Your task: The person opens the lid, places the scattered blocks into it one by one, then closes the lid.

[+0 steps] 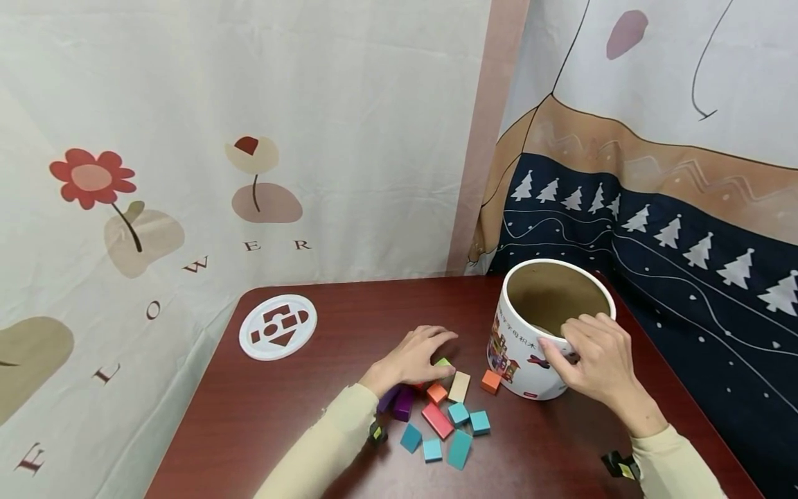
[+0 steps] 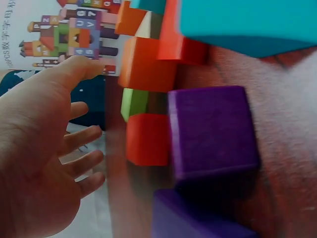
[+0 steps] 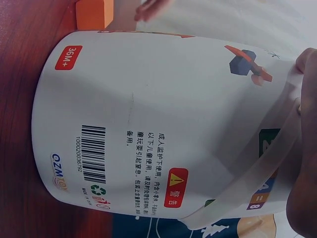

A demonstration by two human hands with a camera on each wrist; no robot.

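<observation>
On the desk (image 1: 262, 416), R hand (image 1: 601, 357) grips the tub (image 1: 530, 360) by its near rim; L hand (image 1: 411, 357) is at the blocks (image 1: 438, 420) left of it, fingers relaxed, no grip. Tub's prob light n stiff, rim = best hold; blocks prob hard, pinch opp. sides.

Through the head camera I see a small curtained space, though I can't tell whether it belongs to a home or a studio: flower-printed cloth (image 1: 374, 138) and a navy hanging (image 1: 654, 291) with white trees (image 1: 670, 232) hem in a reddish-brown table (image 1: 355, 326), where colourful toy blocks (image 1: 438, 421) lie.
</observation>
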